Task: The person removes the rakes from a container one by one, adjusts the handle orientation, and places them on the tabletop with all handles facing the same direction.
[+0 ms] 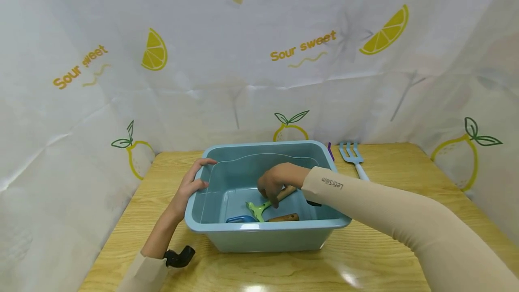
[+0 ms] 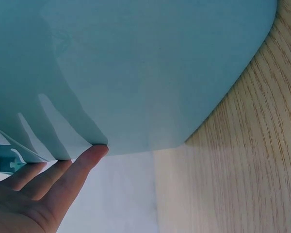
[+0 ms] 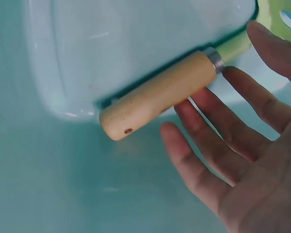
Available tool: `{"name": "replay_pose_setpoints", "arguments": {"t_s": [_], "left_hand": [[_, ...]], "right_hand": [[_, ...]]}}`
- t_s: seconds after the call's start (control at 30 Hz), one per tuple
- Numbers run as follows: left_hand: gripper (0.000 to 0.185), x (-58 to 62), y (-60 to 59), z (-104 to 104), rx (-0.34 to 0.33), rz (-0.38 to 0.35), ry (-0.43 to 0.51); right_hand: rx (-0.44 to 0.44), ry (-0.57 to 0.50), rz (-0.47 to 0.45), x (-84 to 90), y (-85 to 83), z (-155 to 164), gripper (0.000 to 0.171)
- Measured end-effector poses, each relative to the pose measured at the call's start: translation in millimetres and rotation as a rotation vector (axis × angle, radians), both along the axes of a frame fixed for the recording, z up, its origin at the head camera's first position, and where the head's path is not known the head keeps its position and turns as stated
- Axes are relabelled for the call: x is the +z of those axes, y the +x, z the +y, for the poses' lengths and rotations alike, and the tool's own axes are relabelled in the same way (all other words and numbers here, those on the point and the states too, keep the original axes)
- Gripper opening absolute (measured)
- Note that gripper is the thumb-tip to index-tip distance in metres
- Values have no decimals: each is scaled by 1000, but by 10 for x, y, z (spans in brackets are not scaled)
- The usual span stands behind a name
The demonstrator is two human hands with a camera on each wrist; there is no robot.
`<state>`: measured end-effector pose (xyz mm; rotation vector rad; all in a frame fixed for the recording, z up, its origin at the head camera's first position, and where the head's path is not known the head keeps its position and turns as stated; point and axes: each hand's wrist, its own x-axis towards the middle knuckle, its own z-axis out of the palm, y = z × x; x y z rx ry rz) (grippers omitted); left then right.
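A light blue plastic tub [image 1: 267, 240] stands on the wooden table. My left hand [image 1: 187, 193] holds its left rim, thumb and a finger over the edge; other fingers [image 2: 70, 184] press straight against the outer wall. Inside the tub, my right hand [image 1: 275, 181] is at a garden hand tool with a green forked head [image 1: 256, 211] and a wooden handle [image 3: 160, 94]. Its relaxed fingers [image 3: 247, 94] lie along one side of the handle near the metal collar, the thumb spread by the green neck. A blue-headed tool [image 1: 242, 219] with a wooden handle [image 1: 285, 217] lies nearer the front wall.
Right of the tub, a light blue garden fork [image 1: 352, 154] lies on the table [image 1: 389, 168], partly behind my right sleeve. A thin purple piece [image 1: 330, 151] shows beside the tub's back right corner. A lemon-print cloth [image 1: 243, 80] hangs behind the table.
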<state>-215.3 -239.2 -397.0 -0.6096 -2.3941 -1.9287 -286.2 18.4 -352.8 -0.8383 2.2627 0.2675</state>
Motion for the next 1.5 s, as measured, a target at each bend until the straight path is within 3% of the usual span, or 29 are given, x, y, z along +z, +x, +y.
{"name": "replay_pose_setpoints", "arguments": {"t_s": [0.6, 0.8, 0.9, 1.1, 1.3, 1.5], "left_hand": [[61, -20, 3, 8, 4, -11, 1], [61, -18, 12, 11, 8, -15, 5], [60, -13, 14, 15, 13, -17, 8], [60, -16, 5, 19, 14, -23, 0], [60, -2, 1, 14, 17, -19, -5], [61, 6, 6, -6, 18, -7, -5]], "right_hand": [[20, 22, 107, -119, 84, -11, 28], [79, 57, 164, -162, 103, -9, 19], [132, 111, 175, -172, 102, -14, 22], [165, 162, 138, -134, 79, -15, 29], [168, 144, 56, -26, -11, -31, 19], [37, 63, -93, 86, -109, -20, 31]]}}
